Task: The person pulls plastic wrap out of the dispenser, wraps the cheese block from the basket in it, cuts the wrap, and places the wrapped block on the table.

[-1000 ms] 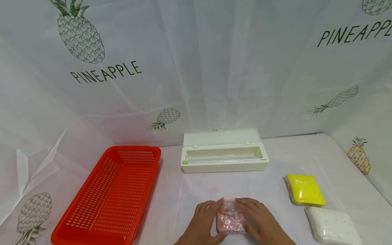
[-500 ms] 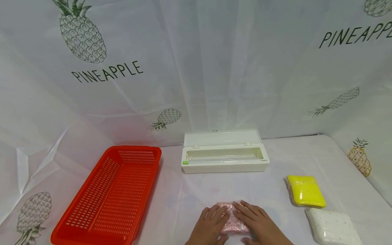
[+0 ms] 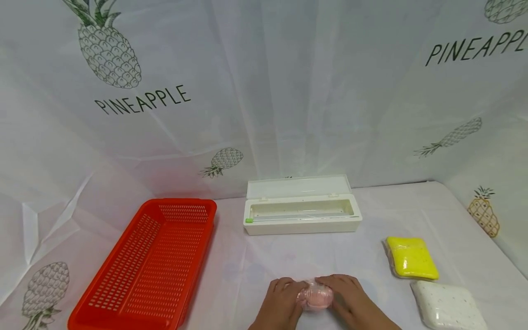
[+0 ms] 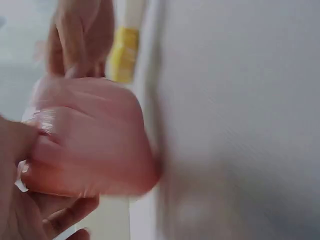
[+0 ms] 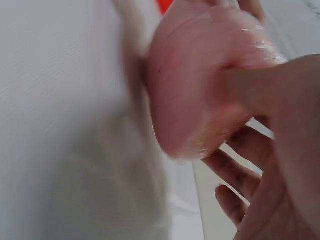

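Observation:
A soft-looking pink slab (image 3: 319, 297) wrapped in clear film stands tilted up on its edge at the front of the table. My left hand (image 3: 280, 302) grips its left side, and my right hand (image 3: 351, 299) grips the right. In the left wrist view the slab (image 4: 95, 140) has the left thumb on its near face and fingers behind it. From the right wrist, the right thumb presses into the slab (image 5: 185, 90) while the fingers curl around beyond it. Its far face is hidden in the head view.
Behind the hands is a white cling-film dispenser (image 3: 303, 227) with its lid raised. At left lies a red perforated basket (image 3: 198, 270). A film-wrapped yellow packet (image 3: 412, 257) and a speckled white packet (image 3: 449, 305) lie at right. A pineapple-print curtain (image 3: 288, 91) backs the table.
Both hands first held the flat slab by its sides, then lay over its top. Now they have tipped it up, so a smoother pink face shows toward me.

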`<state>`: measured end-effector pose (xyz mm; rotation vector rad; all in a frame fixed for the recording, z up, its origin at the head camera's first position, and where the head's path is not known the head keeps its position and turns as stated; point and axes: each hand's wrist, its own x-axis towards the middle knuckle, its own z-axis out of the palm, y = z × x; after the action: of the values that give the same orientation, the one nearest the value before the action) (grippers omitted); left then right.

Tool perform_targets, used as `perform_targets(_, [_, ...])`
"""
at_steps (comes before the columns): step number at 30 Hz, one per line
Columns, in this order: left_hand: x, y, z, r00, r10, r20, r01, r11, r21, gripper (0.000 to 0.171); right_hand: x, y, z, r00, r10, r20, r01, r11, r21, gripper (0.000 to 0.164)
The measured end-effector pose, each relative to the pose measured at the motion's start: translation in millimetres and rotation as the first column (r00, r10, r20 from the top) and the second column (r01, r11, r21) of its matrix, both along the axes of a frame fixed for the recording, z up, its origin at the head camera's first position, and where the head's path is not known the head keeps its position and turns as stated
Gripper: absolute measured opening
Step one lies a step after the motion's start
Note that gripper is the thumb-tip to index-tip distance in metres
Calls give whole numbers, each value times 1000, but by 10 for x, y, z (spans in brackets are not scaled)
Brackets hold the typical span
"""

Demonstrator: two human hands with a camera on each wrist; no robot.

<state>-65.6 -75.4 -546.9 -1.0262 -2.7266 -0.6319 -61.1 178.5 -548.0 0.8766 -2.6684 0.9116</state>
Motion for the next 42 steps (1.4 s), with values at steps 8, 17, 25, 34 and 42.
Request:
perform_targets(8, [-1, 4, 13, 950, -63, 304, -24, 962, 274, 26, -127, -177, 262, 897, -146, 417, 210, 971, -112, 29])
perform_targets(17, [39, 13, -138, 940, 139, 312, -200, 965, 171, 51, -175, -336, 217, 862, -311, 400, 379, 920, -103, 38])
perform_targets(25, [8, 0, -59, 940, 93, 329, -145, 980, 137, 70, 55, -134, 49, 952, -270, 146, 270, 963, 19, 84])
perform_targets(34, [-38, 113, -80, 962, 86, 259, -115, 989, 98, 81, 99, -4, 40, 950, -240, 198, 224, 969, 100, 109])
perform_targets(42, [-225, 580, -83, 978, 125, 165, -136, 989, 60, 79, -20, 166, 65, 912, -342, 228, 357, 934, -26, 98])
